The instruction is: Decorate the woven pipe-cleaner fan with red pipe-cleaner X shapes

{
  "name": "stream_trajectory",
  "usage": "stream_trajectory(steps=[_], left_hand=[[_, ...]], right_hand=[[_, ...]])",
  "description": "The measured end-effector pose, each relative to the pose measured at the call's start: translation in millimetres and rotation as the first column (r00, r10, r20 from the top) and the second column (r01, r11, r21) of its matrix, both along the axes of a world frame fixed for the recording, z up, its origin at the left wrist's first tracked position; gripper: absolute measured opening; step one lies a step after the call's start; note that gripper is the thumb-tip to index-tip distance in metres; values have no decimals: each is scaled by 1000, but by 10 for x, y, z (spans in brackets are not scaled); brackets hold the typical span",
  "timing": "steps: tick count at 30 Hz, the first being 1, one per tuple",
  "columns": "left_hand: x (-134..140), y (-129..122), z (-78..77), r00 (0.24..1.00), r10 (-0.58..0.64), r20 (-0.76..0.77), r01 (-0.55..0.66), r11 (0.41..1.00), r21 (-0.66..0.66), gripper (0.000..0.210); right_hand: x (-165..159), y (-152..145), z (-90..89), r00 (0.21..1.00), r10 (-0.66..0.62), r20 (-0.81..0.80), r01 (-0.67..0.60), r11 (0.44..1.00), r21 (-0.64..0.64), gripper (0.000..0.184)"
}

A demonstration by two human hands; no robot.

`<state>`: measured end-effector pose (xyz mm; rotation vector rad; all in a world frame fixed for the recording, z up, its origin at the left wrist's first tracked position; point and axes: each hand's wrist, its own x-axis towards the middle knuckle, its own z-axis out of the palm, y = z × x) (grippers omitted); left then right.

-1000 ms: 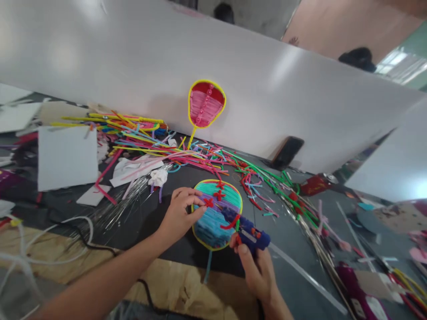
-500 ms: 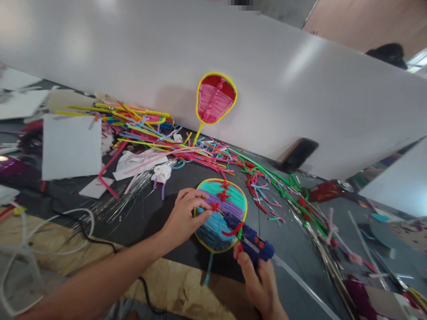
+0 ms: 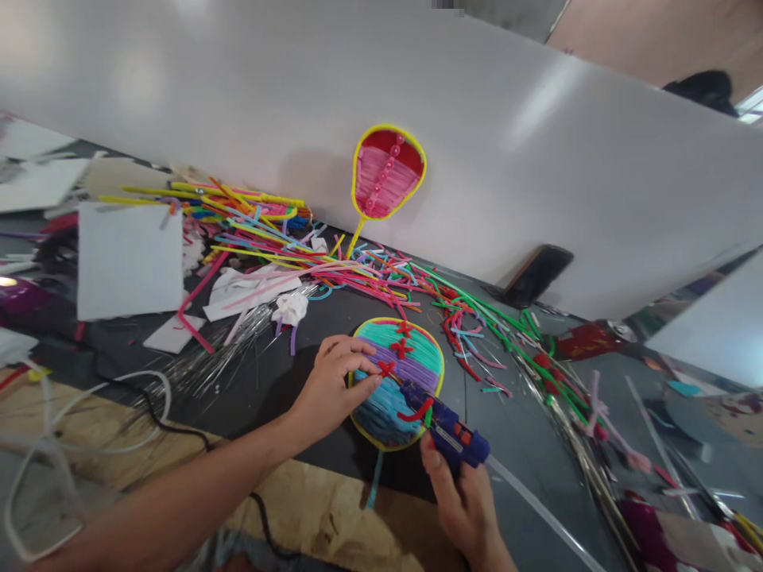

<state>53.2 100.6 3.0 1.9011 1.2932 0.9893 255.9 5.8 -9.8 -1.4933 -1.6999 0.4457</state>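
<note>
A round balloon shape of pipe cleaners (image 3: 417,369) lies on the dark table, with teal, purple and blue bands, a yellow rim and a blue stem. Two red crossed pieces sit on its upper part. My left hand (image 3: 337,381) rests over its left side, thumb and fingertips pinched at a third red pipe-cleaner cross (image 3: 386,368) on the purple band. Gripped by my right hand (image 3: 458,492) is a blue hot glue gun (image 3: 456,437), its nozzle pointing at that cross. A long clear glue stick (image 3: 536,504) trails from its back.
Behind are piles of colored pipe cleaners (image 3: 358,274). A pink balloon shape (image 3: 389,171) leans on the white partition (image 3: 238,87), with a phone (image 3: 536,274) further right. A red can (image 3: 587,340) lies to the right, white paper (image 3: 129,260) to the left. A black cord (image 3: 262,516) hangs in front.
The camera view has shifted slightly. Both hands and the glue gun hold nearly the same positions at the red cross.
</note>
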Motion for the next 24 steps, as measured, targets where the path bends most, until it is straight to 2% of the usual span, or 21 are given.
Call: stream_trajectory(steps=[9, 24], left_hand=[[-3, 5, -13, 1000, 0, 1, 0, 1000, -5, 7], [-12, 21, -26, 998, 16, 57, -10, 996, -91, 7]], right_hand=[[2, 12, -17, 997, 40, 64, -48, 992, 120, 16], [2, 35, -1, 1000, 20, 5, -19, 999, -29, 27]])
